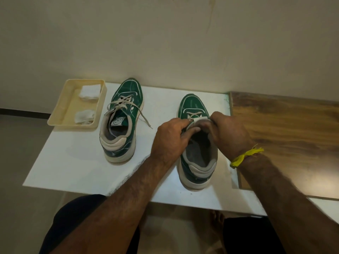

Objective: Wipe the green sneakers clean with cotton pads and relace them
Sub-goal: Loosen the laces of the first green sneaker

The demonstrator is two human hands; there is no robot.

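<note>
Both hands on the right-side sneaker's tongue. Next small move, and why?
Probably draw the lace ends up through the next eyelets. Both hands, left hand and right hand, pinch at the tongue of the right sneaker, which shows only one lace crossing, while the left sneaker is laced further up.

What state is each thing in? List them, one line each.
Left sneaker: upright on the white board, laced, lace ends loose and untied.
Right sneaker: upright, only partly laced, both hands at its tongue.
Left hand: fingers curled at the tongue.
Right hand: fingers curled at the tongue.
Tray: holds two cotton pads.
Far cotton pad: white.
Near cotton pad: greyish, crumpled.
</note>
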